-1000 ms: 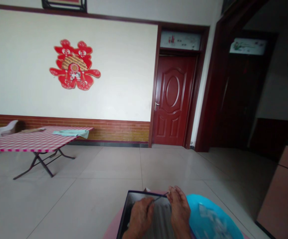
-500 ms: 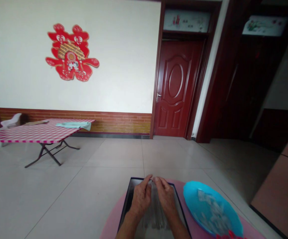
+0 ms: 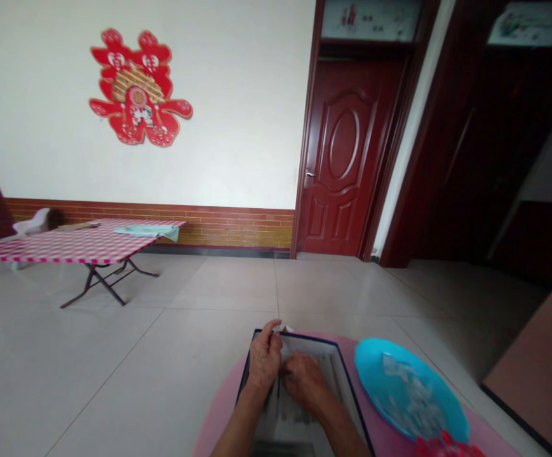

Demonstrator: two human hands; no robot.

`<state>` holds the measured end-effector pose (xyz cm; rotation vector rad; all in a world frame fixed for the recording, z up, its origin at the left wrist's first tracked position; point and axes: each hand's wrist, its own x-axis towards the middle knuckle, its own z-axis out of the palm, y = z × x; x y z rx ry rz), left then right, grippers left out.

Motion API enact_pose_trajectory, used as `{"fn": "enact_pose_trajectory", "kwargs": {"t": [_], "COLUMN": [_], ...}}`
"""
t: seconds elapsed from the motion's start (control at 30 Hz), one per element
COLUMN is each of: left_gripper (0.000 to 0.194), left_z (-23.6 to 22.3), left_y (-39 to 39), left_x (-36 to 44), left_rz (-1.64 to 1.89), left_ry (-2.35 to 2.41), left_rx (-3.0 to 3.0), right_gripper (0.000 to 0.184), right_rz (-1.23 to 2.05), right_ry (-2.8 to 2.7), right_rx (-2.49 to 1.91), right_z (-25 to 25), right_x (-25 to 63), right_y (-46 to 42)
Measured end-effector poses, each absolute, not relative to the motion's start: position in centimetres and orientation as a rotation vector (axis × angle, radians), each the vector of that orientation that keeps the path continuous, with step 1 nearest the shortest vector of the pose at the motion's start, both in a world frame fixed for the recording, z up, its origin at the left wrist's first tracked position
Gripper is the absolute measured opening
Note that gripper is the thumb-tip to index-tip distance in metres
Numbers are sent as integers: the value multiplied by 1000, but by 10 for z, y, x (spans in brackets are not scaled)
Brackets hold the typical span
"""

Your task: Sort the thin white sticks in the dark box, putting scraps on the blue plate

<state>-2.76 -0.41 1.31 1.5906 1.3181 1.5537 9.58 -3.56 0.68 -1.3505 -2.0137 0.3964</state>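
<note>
Both hands are over a shallow box (image 3: 347,388) with a dark blue rim and a pale inside. Several thin greyish strips (image 3: 335,374) lie lengthwise in it. My left hand (image 3: 265,355) is at the far left of the box, thumb and fingers pinched together. A small whitish bit shows by its fingertips; its kind is unclear. Lower and to the right, my right hand (image 3: 304,379) reaches into the box with curled fingers. A thin dark line runs beside those fingertips, and what they grip is hidden.
The box rests on a pink round surface (image 3: 218,406). To its right stands a blue basin (image 3: 368,374) with several clear small packets (image 3: 413,397), and something red (image 3: 447,445) in front. A checked folding table (image 3: 66,247) is farther left; a brownish cabinet (image 3: 537,362) stands right.
My hands, whose fingertips met at the box's far edge, have come apart. The right has drawn back into the box, while the left stays near the far edge. The view has tilted down slightly.
</note>
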Motion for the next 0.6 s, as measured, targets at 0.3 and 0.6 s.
{"fn": "enact_pose_trajectory", "kwargs": {"t": [0.3,0.6], "left_gripper": [40,41], "left_z": [12,7], "left_y": [1,4], "left_x": [-31,-29], "left_rz": [1584,1600], "left_ry": [1277,1252], "left_rx": [1467,1448], "right_gripper": [27,41], "right_rz": [226,351], "right_ry": [-2273,-2198], "right_rx": [-1448,-1416], "right_z": [-3,-25], "right_x": [75,82], "right_y": [-43,-41]}}
